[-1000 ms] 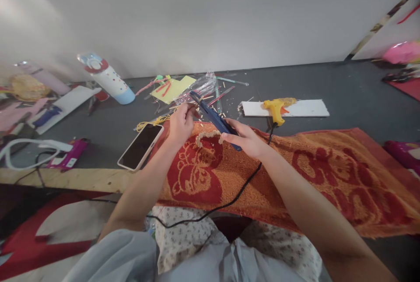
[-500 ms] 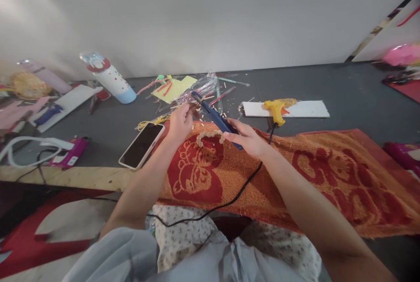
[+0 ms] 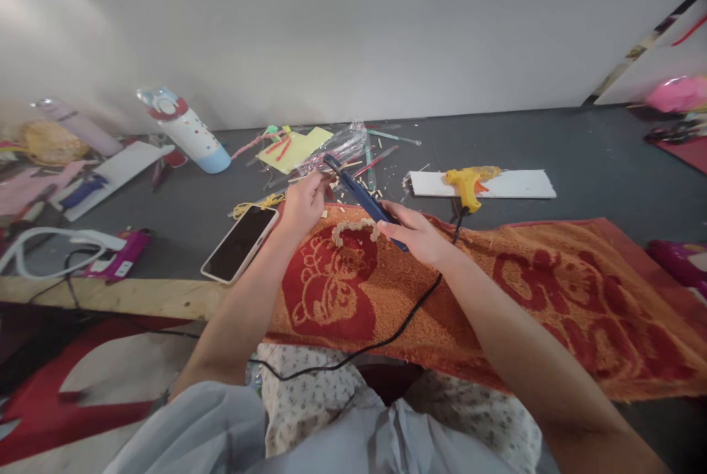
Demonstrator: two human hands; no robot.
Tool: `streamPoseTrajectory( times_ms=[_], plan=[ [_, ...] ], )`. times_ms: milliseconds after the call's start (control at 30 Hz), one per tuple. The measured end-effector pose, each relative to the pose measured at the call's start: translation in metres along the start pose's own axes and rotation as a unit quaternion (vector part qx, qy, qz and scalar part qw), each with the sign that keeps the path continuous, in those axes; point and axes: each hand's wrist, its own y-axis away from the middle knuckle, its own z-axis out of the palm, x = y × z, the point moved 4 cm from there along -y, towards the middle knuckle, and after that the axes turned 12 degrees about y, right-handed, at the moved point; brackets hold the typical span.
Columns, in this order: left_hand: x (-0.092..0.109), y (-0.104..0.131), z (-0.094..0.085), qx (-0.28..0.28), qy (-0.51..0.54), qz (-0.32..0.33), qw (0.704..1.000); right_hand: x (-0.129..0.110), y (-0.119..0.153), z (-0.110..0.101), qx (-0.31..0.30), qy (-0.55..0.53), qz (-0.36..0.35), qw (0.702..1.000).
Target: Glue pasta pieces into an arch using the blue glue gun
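Towel (image 3: 420, 275), orange and red, spreads along the near side of the desk (image 3: 585, 150) in the head view, its near edge over the person's lap. Above its far edge, left of its middle, is the blue tool (image 3: 361, 198), slanted so that one end points away to the left, past the towel, and the other sits over the cloth. The right hand (image 3: 412, 232) grasps the tool by its near end, thumb on top. The left hand (image 3: 303, 202) is over the towel's far left corner, fingers drawn together by the tool's far end; whether they pinch something cannot be told. On the towel, below the tool, lies a curved beige piece (image 3: 353, 226), open on its near side. Pale scraps (image 3: 325, 214) are strewn around the towel's far edge, and farther beyond it lie clear plastic (image 3: 345, 141) and yellow paper (image 3: 301, 148). Also past the far edge, right of the hands, a yellow glue gun (image 3: 465, 185) rests on a white strip (image 3: 524, 183). A black cord (image 3: 406, 323) crosses the towel toward the lap. Just left of the towel lies a phone (image 3: 240, 244), with yellow string (image 3: 259, 204) at its far end; a spotted bottle (image 3: 191, 133) lies beyond them, farther from the towel.
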Motion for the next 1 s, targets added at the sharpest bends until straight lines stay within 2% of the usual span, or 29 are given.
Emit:
streamPoseTrajectory(
  times_ms=[200, 300, 367, 433, 500, 567, 633, 700, 800, 1000],
  plan=[
    [0.0, 0.002, 0.003, -0.004, -0.079, 0.014, 0.997, -0.001, -0.001, 0.003, 0.019, -0.003, -0.012, 1.0],
    [0.015, 0.006, 0.0, 0.057, -0.139, 0.051, 0.987, -0.001, -0.002, 0.005, 0.039, -0.008, -0.015, 0.999],
    [0.027, 0.011, 0.0, 0.089, -0.123, 0.062, 0.986, 0.001, -0.003, 0.007, 0.057, -0.02, -0.012, 0.998],
    [0.033, 0.016, 0.007, 0.075, -0.046, 0.028, 0.996, 0.003, -0.004, 0.008, 0.076, -0.034, -0.012, 0.996],
    [0.03, 0.021, 0.021, 0.029, 0.08, -0.069, 0.994, 0.003, -0.004, 0.01, 0.088, -0.047, -0.018, 0.995],
    [0.027, 0.026, 0.041, -0.027, 0.24, -0.152, 0.958, 0.001, -0.004, 0.012, 0.083, -0.058, -0.025, 0.995],
    [0.03, 0.029, 0.055, -0.052, 0.372, -0.159, 0.913, -0.001, -0.004, 0.016, 0.069, -0.064, -0.034, 0.995],
    [0.033, 0.031, 0.063, -0.066, 0.449, -0.165, 0.876, -0.004, -0.004, 0.019, 0.06, -0.066, -0.046, 0.995],
    [0.038, 0.033, 0.064, -0.066, 0.496, -0.184, 0.846, -0.005, -0.004, 0.022, 0.059, -0.066, -0.062, 0.994],
    [0.044, 0.036, 0.058, -0.046, 0.501, -0.188, 0.843, -0.003, -0.004, 0.023, 0.061, -0.049, -0.072, 0.994]
  ],
)
